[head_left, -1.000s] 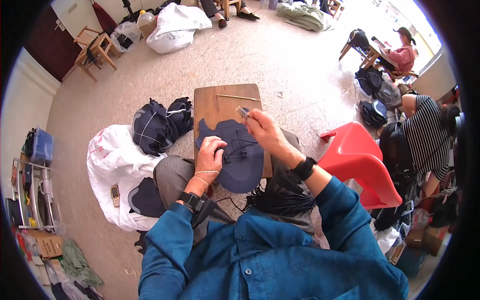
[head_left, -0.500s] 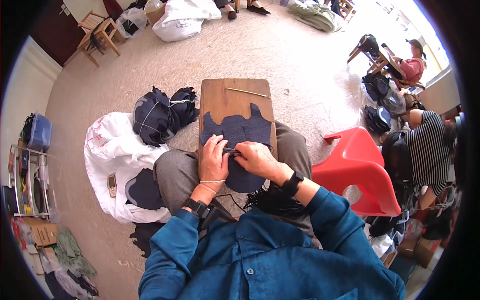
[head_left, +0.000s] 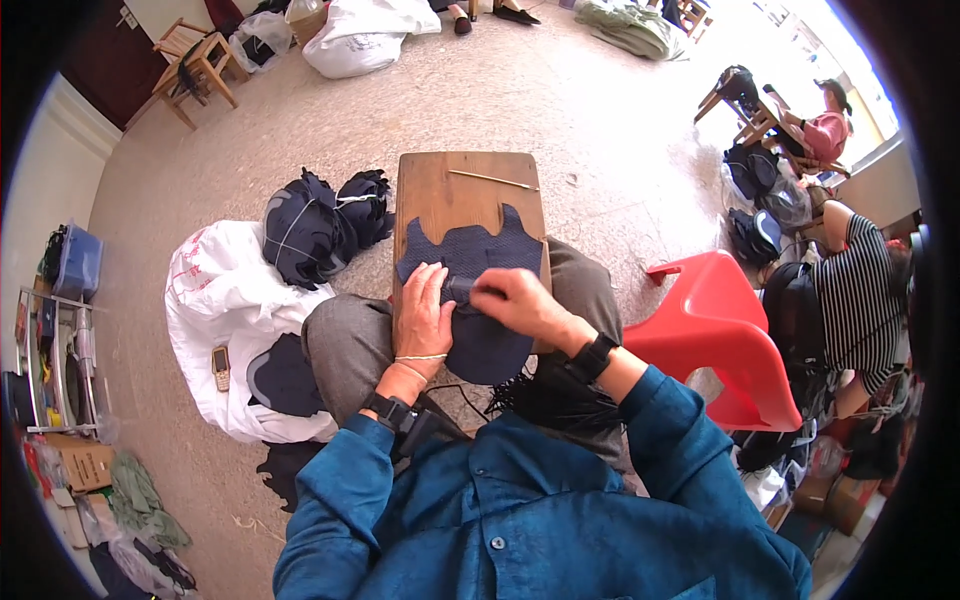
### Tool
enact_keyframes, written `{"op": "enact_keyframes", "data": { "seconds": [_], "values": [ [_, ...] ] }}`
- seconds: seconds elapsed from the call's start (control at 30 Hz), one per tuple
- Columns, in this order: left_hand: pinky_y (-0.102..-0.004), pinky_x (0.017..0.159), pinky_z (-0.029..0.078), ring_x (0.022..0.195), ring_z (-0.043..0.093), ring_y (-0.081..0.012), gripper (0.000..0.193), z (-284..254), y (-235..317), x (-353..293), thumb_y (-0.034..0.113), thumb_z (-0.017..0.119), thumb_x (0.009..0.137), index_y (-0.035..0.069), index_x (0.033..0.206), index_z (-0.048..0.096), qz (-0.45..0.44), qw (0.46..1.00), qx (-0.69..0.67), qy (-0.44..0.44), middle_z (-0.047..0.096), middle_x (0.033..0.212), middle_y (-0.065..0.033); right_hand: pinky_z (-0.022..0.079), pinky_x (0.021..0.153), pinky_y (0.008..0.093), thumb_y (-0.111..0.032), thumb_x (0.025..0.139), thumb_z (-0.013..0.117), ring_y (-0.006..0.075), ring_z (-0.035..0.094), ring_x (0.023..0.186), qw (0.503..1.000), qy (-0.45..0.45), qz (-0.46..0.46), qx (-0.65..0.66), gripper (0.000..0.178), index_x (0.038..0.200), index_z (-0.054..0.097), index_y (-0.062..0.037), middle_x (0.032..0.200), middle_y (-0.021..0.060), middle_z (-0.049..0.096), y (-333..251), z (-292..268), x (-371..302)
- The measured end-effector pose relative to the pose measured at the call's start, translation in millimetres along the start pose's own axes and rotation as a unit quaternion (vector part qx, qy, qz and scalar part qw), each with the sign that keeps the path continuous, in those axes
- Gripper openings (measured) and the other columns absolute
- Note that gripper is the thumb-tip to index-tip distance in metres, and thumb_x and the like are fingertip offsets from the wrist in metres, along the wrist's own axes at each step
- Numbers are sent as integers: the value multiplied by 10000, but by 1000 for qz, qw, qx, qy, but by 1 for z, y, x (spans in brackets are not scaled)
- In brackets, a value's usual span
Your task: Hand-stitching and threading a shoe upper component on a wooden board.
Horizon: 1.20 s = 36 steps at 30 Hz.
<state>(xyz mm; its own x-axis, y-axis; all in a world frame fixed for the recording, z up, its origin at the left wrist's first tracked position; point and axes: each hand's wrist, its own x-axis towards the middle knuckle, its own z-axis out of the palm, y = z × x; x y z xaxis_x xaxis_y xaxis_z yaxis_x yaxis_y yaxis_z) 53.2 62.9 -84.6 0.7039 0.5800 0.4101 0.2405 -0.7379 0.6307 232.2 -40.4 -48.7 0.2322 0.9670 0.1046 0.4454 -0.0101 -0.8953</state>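
Note:
A navy textile piece point(head_left: 465, 250) with a notched outline, shaped like a shoe upper, lies flat on a small wooden bench point(head_left: 425, 190) between my knees. Its rounded dark near part point(head_left: 490, 350) reaches over the bench's near edge. My left hand point(head_left: 424, 312) rests on the piece's left side, fingers stretched flat and thumb out. Just right of it, my right hand point(head_left: 518, 300) is curled with its fingertips together over the middle of the cloth. Whatever they pinch is hidden and slightly smeared. A thin pale stick-like tool point(head_left: 493, 180) lies across the bench's far end.
Left of the bench are tied bundles of dark pieces point(head_left: 305, 230) and a white sack point(head_left: 200, 300) bearing a mobile phone point(head_left: 221, 370). A red plastic stool point(head_left: 715, 330) stands close on the right. Beyond it is a person in a striped top point(head_left: 860, 300).
My right hand has lifted slightly and moved a little right, away from my left fingertips. The dark strip seen between both hands no longer shows there. My left hand stays on the cloth.

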Motion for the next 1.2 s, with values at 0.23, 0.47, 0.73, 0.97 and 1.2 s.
{"op": "enact_keyframes", "data": {
  "seconds": [0.23,0.47,0.73,0.97,1.2],
  "values": [
    [-454,1158,383,1352,499,-362,387,-4,6,0,-1,704,849,36,1229,642,5,1000,-15,11,578,1352,-161,483,622,353,-157,998,589,152,597,662,980,97,146,95,218,912,663,29,703,143,634,-2,-39,-10],
    [-504,1126,378,1296,534,-380,163,-5,24,2,88,801,792,77,926,709,16,999,-46,-18,611,1278,-137,518,680,392,-163,908,686,294,675,708,996,51,51,-61,179,930,669,14,765,198,667,4,-35,-26],
    [-599,1178,233,1311,513,-351,173,13,42,1,164,827,781,126,915,724,1,999,22,-28,612,1229,-82,515,681,436,-148,952,629,389,699,791,984,139,108,-17,172,937,673,17,821,250,672,0,-36,-17],
    [-492,1070,349,1125,573,-273,214,22,37,18,174,852,735,112,899,729,-40,999,-27,16,614,1114,-54,501,649,417,-167,938,665,318,656,685,986,113,101,-73,190,913,671,21,752,211,655,7,-22,-28],
    [-421,950,420,1014,596,-274,155,21,24,27,80,805,743,92,856,700,56,998,-3,3,649,989,-37,524,737,488,-190,952,632,436,682,864,986,104,91,-98,213,915,680,15,855,256,685,13,-19,-27]
  ]
}}
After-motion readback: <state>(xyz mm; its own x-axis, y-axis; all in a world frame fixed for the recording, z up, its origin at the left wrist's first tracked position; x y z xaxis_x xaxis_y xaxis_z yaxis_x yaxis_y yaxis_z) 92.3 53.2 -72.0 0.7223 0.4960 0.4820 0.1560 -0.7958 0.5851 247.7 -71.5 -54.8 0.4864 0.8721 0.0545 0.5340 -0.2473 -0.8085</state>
